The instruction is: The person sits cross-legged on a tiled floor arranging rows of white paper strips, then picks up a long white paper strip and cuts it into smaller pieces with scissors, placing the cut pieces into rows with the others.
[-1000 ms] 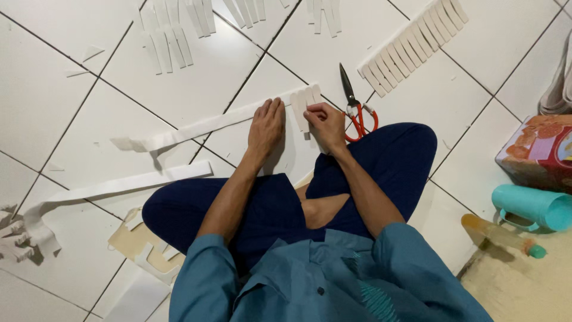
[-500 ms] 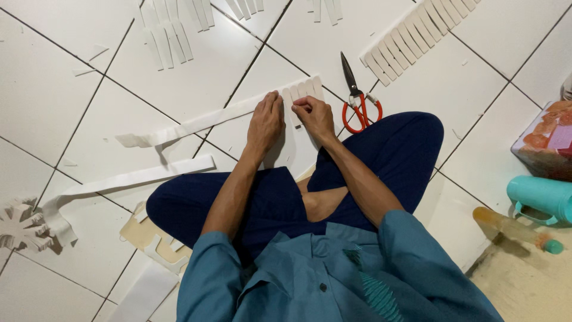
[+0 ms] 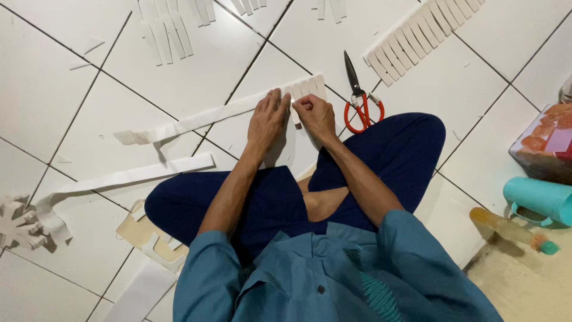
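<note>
here, both hands (image 3: 292, 116) on paper strip (image 3: 220, 113)

A boxy clear pack (image 3: 545, 143) with orange and pink inside, maybe snacks, sits at the floor's right edge.

The right hand (image 3: 314, 116) has closed into a pinch on the paper strip (image 3: 226, 113).

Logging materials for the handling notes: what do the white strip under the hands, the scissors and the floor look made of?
White strip: likely paper or thin card, matte; it bends and lifts off the floor. Both the left hand and right hand press it. Scissors: dark metal blades, red probably plastic handles. Floor: glossy white ceramic-looking tiles, dark grout lines.
</note>
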